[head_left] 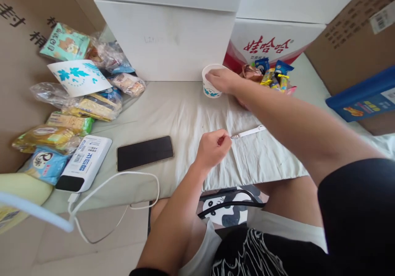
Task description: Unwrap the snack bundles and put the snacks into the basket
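Observation:
My left hand (215,148) is curled into a loose fist above the front of the cloth-covered table, with nothing visible in it. Beside its knuckles lies a thin white strap (248,132) with a small metal end. My right hand (222,80) reaches over the rim of a white paper cup (212,92) with blue leaf prints, near the back of the table. Its fingertips are down inside the cup, so their grip is hidden. Just right of the cup is a pile of small wrapped snacks (274,77), partly covered by my right forearm.
A black phone (145,153) and a white power bank (88,162) with a looped white cable (123,173) lie at left. Behind them are packaged snacks (69,123) and another leaf-printed paper cup (78,78) on its side. White boxes (166,41) stand at the back, a blue package (361,99) at right.

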`<state>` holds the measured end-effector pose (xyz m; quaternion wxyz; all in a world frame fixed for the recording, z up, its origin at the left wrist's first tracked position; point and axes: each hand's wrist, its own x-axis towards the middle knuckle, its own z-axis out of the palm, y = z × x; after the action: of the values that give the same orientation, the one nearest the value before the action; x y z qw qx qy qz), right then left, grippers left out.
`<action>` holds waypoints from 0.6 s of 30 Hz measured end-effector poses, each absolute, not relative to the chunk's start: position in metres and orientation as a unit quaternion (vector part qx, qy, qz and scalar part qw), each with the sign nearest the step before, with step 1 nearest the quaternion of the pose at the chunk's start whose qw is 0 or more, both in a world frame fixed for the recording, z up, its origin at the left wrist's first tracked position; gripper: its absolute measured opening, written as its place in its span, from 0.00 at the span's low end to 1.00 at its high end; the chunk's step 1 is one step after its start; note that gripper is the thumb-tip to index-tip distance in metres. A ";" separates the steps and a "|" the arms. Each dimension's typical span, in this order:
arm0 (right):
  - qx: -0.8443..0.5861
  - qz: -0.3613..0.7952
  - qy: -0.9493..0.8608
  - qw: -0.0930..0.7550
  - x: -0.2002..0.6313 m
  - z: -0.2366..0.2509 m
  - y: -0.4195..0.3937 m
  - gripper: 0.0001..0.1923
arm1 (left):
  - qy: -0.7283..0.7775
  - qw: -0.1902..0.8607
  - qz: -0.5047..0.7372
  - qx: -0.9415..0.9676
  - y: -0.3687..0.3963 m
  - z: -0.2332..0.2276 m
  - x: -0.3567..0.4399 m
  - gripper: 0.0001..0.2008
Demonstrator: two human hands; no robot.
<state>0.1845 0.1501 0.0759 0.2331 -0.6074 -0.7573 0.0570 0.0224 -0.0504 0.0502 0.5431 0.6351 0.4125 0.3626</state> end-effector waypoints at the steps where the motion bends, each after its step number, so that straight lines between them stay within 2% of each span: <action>1: -0.617 0.026 -0.749 0.240 0.190 0.079 0.123 0.14 | 0.417 0.534 0.367 0.637 -0.051 0.050 0.023 0.11; 4: -0.640 -0.053 -0.721 0.259 0.225 0.077 0.032 0.14 | 0.425 0.504 0.373 0.653 -0.055 0.046 0.024 0.11; 8: -0.689 -0.102 -0.679 0.231 0.283 0.059 -0.045 0.14 | 0.447 0.456 0.371 0.674 -0.059 0.037 0.019 0.11; 12: -0.671 -0.094 -0.715 0.171 0.303 0.050 -0.046 0.18 | 0.483 0.405 0.398 0.667 -0.054 0.027 0.012 0.10; 16: -0.684 -0.079 -0.717 0.108 0.303 0.055 -0.027 0.14 | 0.532 0.353 0.463 0.615 -0.029 0.026 0.015 0.05; 18: -0.687 -0.074 -0.716 0.102 0.310 0.056 -0.026 0.15 | 0.545 0.307 0.484 0.612 -0.005 0.030 0.025 0.09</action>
<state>0.3103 -0.0262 0.0559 0.1017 -0.6866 -0.7161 -0.0737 0.0253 -0.0049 0.0304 0.3065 0.6118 0.5455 0.4840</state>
